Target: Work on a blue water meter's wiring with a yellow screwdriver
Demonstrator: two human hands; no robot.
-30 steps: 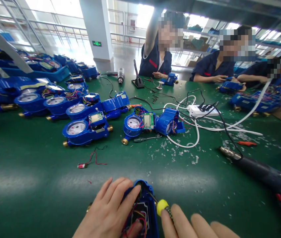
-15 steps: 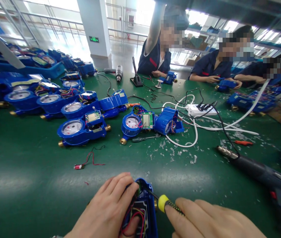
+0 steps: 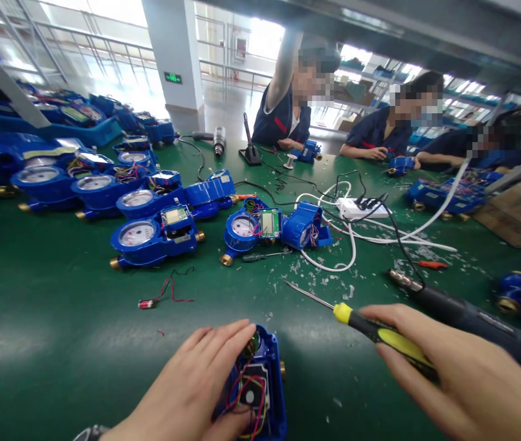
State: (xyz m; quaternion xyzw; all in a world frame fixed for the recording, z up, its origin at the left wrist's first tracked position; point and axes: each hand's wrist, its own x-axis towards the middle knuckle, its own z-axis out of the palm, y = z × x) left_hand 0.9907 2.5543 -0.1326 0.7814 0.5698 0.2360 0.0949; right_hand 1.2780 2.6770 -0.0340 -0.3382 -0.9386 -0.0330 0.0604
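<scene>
My left hand (image 3: 191, 386) rests over the side of an opened blue water meter housing (image 3: 260, 398), which shows coloured wires and a dark inner panel. The fingers hide part of the housing. My right hand (image 3: 462, 367) grips a yellow-and-black screwdriver (image 3: 379, 331) by its handle. Its thin steel shaft points up and left over the green bench, well away from the meter.
Several blue water meters (image 3: 154, 236) with exposed wiring stand in rows beyond my hands. A dark heat gun (image 3: 466, 315) lies on the right, near a white power strip (image 3: 356, 208) and tangled cables. Plastic shavings litter the bench. Co-workers (image 3: 379, 135) sit across it.
My right hand has drawn the screwdriver out of the meter and off to the right. The left hand stays on the housing, and the view has shifted slightly.
</scene>
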